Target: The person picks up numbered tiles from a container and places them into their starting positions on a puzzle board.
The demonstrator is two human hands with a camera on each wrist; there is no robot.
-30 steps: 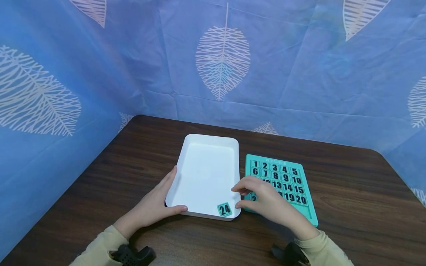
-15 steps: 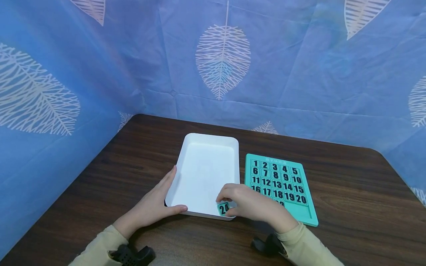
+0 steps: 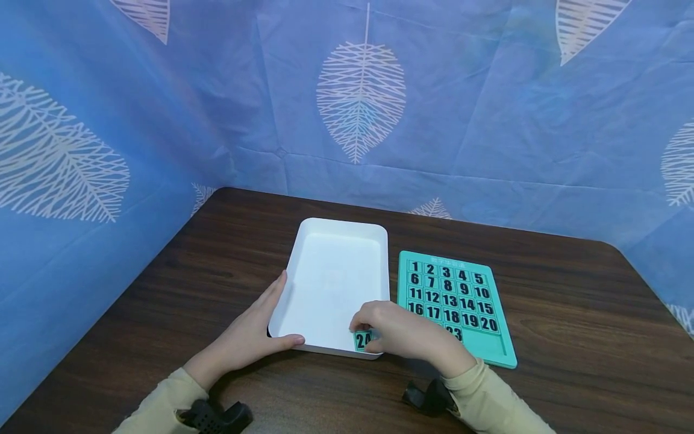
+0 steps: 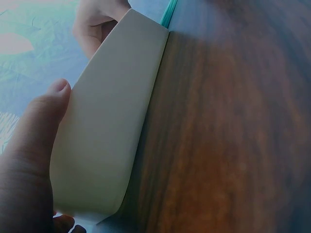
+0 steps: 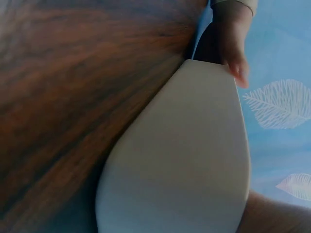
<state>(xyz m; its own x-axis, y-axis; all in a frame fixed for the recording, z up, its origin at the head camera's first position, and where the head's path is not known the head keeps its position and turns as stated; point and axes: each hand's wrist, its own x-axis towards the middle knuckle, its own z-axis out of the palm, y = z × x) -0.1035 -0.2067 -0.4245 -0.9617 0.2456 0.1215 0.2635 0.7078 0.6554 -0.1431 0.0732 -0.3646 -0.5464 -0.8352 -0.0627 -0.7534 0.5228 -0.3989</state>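
A white tray (image 3: 337, 271) lies on the table, and my left hand (image 3: 244, 337) holds its near left corner, thumb on the front rim and fingers along the left side. The left wrist view shows that thumb (image 4: 56, 99) against the tray's outer wall (image 4: 112, 107). In the tray's near right corner, my right hand (image 3: 409, 334) pinches a small green tile (image 3: 361, 341) marked 24, partly hidden by the fingers. Just right of the tray lies a green number board (image 3: 504, 328) with rows of numbered tiles; the right hand and forearm cover its lower left part.
The dark wooden table (image 3: 575, 313) extends past the board on the right and past the tray on the left. A blue cloth (image 3: 461, 108) with white leaf prints hangs behind and at the left.
My right hand has moved left from the tray's right edge onto the 24 tile and now pinches it. The tile has turned straighter. My left hand stays in place.
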